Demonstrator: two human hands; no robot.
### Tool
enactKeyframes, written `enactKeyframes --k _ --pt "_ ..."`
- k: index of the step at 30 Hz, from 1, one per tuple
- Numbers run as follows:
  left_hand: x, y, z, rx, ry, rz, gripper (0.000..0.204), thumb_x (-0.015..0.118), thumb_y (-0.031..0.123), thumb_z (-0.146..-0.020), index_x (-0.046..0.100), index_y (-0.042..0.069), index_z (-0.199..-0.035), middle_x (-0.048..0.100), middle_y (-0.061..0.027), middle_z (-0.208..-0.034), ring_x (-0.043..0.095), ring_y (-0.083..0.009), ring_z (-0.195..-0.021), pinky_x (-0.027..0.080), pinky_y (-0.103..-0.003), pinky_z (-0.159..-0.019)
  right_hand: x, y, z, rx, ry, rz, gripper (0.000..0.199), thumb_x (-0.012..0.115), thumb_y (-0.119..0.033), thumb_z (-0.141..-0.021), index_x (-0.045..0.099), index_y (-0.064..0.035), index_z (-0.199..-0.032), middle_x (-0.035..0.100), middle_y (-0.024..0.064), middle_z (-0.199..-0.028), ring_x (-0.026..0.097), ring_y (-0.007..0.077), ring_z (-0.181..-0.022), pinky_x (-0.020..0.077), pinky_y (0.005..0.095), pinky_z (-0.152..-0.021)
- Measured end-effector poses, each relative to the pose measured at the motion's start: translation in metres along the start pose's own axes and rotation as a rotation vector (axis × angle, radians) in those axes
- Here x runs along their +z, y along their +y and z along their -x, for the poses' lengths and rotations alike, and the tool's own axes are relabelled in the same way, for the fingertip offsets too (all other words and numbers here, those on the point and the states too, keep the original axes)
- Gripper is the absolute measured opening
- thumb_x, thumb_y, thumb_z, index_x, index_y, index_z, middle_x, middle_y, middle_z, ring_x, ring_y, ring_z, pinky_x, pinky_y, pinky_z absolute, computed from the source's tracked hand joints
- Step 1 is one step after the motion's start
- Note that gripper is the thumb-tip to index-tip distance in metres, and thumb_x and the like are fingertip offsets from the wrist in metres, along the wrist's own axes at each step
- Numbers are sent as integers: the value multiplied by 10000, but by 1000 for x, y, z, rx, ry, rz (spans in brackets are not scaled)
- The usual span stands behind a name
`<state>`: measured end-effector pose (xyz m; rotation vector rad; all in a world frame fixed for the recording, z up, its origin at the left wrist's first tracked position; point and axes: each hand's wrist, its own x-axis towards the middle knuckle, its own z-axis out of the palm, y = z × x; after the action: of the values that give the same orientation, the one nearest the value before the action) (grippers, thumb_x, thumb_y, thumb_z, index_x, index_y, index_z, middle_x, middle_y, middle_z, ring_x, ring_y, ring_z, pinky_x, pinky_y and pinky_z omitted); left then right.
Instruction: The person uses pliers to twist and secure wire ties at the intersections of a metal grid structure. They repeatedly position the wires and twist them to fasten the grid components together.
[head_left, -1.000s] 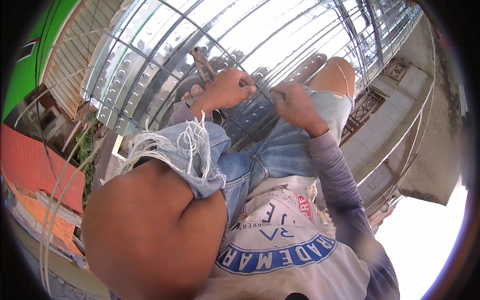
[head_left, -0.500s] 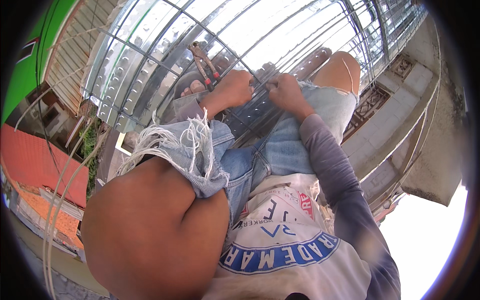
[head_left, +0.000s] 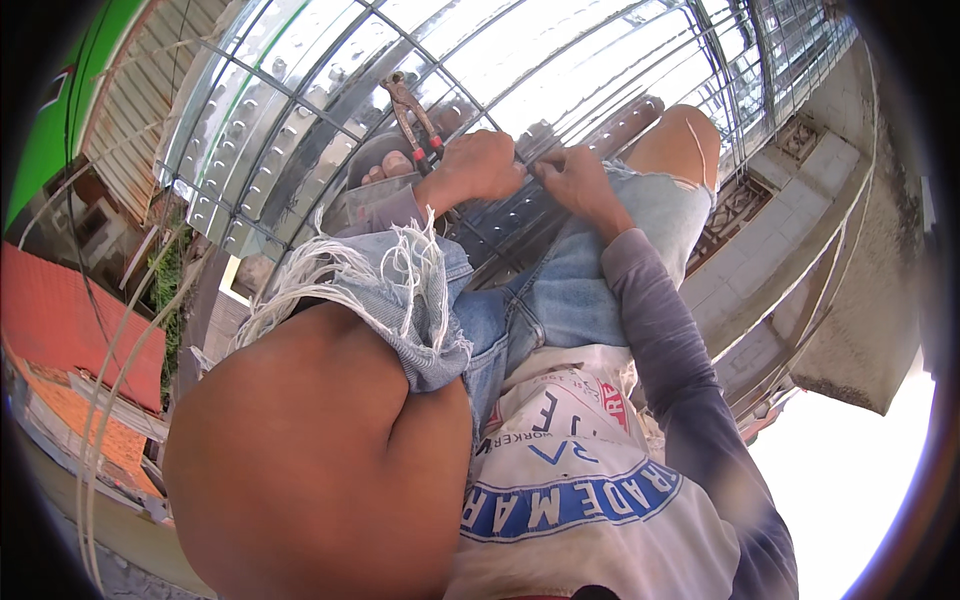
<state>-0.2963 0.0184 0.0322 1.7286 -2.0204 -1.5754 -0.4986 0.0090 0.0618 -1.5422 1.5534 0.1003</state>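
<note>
Over the steel mesh, my left hand is closed with its fingertips at a dark bar. My right hand is pinched just to its right, nearly touching it, at the same bar. Whatever small thing the fingers grip is too small to make out. A pair of pincers with rusty jaws and red handle ends lies on the mesh beside my left hand, jaws pointing away.
Shiny dimpled metal decking lies under the mesh. My bare knees and frayed denim shorts frame the work. At left are cables and a red roof below; at right runs a concrete ledge.
My left hand has shifted slightly right and closer to my right hand. My right hand's fingers have moved a little, while the pincers stay lying beside my left hand.
</note>
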Motion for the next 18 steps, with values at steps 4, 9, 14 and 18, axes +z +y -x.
enactKeyframes --k 4,9,14,18 --pt "-4 1 -14 -179 -112 211 413 718 309 -831 745 -101 -864 732 -304 -843 753 -418 -814 570 -481 -744 -10 -13 12 -12 5 219 217 710 -173 -884 790 28 -870 719 274 -804 743 378 -745 571 464 -750" --pt "7 2 -24 -295 -119 440 447 736 309 -839 739 -138 -863 730 -281 -814 765 -279 -782 560 -438 -706 7 -27 25 102 -9 -1 335 721 -221 -920 704 41 -713 645 106 -614 618 177 -560 512 380 -567" --pt "2 -2 -6 -366 -176 927 380 695 237 -893 754 -137 -918 752 -247 -818 775 -312 -805 593 -443 -778 -5 -38 38 347 -60 -397 332 708 -208 -961 672 15 -717 585 18 -639 539 111 -541 462 296 -515" --pt "16 -12 -6 -129 64 469 336 733 269 -904 769 -40 -775 710 -159 -673 733 -279 -691 554 -438 -698 -15 -31 37 313 -105 -393 308 673 -150 -972 731 73 -768 637 52 -673 571 126 -556 495 309 -526"
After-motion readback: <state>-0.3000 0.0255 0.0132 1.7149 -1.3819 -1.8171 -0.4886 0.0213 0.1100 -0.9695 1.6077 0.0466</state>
